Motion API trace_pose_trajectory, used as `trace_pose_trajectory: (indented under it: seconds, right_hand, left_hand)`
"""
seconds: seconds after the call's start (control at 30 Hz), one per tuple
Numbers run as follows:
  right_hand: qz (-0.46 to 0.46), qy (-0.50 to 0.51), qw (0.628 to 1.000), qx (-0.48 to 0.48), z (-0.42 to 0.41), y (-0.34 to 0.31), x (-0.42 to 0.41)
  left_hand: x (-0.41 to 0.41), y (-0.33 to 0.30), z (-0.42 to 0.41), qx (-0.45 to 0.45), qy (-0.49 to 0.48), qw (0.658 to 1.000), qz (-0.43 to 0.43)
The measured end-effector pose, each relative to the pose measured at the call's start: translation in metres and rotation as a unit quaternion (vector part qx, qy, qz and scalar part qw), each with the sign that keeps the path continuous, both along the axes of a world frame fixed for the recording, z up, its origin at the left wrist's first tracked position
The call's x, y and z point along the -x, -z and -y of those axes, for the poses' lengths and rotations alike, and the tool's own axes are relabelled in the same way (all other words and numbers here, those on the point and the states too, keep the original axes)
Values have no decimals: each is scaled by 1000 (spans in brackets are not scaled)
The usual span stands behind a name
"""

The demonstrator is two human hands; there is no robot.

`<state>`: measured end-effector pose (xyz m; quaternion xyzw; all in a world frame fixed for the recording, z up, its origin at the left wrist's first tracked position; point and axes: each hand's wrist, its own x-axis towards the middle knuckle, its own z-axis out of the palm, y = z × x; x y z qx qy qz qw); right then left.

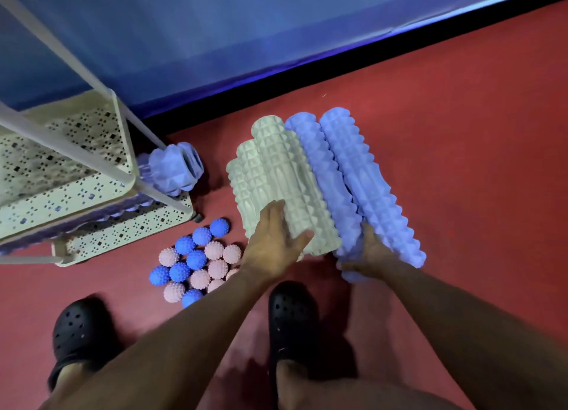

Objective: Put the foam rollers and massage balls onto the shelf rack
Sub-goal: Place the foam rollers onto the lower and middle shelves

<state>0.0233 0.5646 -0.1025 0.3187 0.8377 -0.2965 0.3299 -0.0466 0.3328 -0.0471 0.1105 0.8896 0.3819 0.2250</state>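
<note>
Barely started by the look of it. A purple roller pokes out of the shelf rack on a lower tier, maybe another under it. Most of the job's left on the red floor: my left hand grasps the end of a grey foam roller, my right hand clutches the end of a purple foam roller, one more purple one beside it. The spiky massage balls are untouched in a pile near the rack.
</note>
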Motion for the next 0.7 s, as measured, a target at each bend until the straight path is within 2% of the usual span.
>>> trace_pose_trajectory:
  seconds: [0.1, 0.17, 0.23, 0.27, 0.33, 0.4, 0.47, 0.57, 0.7]
  right_hand:
    - [-23, -41, 998, -41, -7, 2, -9]
    - [-142, -78, 978, -131, -16, -5, -13]
    - [-267, -57, 943, -191, -29, -9, -14]
    - [-282, -34, 937, -204, -37, -8, -11]
    - [-217, 30, 956, -195, -54, -2, -1]
    - [-102, 104, 980, -132, -65, 6, 7]
    - [-41, 137, 987, -72, -72, 17, 9]
    - [-22, 162, 986, -45, -75, 30, 6]
    - [-54, 222, 973, -20, -73, 39, -6]
  left_hand:
    - [4, 6, -1, 0, -2, 999, -51]
    - [10, 8, -4, 9, -4, 996, -94]
    - [14, 8, -10, 23, 4, 992, -128]
    - [15, 8, -13, 32, 12, 990, -137]
    - [14, 10, -19, 50, 31, 989, -139]
    - [12, 14, -22, 71, 49, 987, -132]
    - [10, 17, -23, 87, 59, 987, -125]
    - [11, 19, -23, 101, 68, 986, -112]
    - [11, 19, -21, 113, 78, 985, -100]
